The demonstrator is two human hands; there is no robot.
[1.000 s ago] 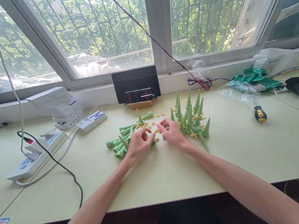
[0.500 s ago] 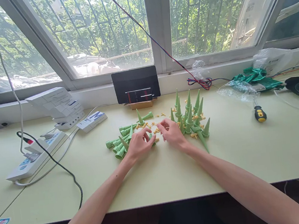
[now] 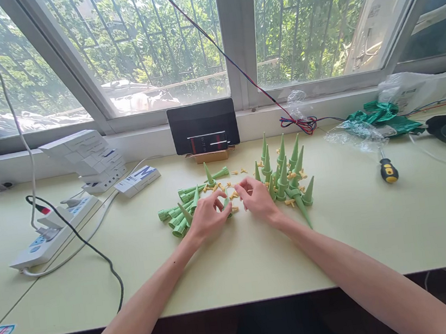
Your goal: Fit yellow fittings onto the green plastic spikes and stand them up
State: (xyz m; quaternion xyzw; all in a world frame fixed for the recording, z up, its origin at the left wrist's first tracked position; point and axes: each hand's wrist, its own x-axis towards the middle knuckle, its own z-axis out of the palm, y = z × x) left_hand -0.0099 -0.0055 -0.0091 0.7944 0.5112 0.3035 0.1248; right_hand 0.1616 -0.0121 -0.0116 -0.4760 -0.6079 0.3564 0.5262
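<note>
My left hand (image 3: 209, 212) curls its thumb and fingers around a green plastic watering spike (image 3: 227, 201), which stands tip up and is partly hidden by the fingers. My right hand (image 3: 255, 195) is just across from it, thumb and forefinger pinched; whatever is between those fingertips is too small to make out. Small yellow T-shaped valves (image 3: 232, 194) lie scattered between and behind the hands. Left of my left hand, several green tubes and spikes (image 3: 180, 229) lie in a heap. Beyond my right hand stands a cluster of green spikes (image 3: 282, 178), some with yellow valves fitted.
A phone (image 3: 208, 143) leans on a dark tablet (image 3: 201, 116) at the back. To the left are white boxes (image 3: 89, 157) and a power strip (image 3: 57, 232) with cables. A screwdriver (image 3: 389, 171) and green plastic bag (image 3: 384, 117) lie on the right.
My left thumb and fingers have shifted slightly, so more of the green spike shows between them. The right hand stays almost still.
</note>
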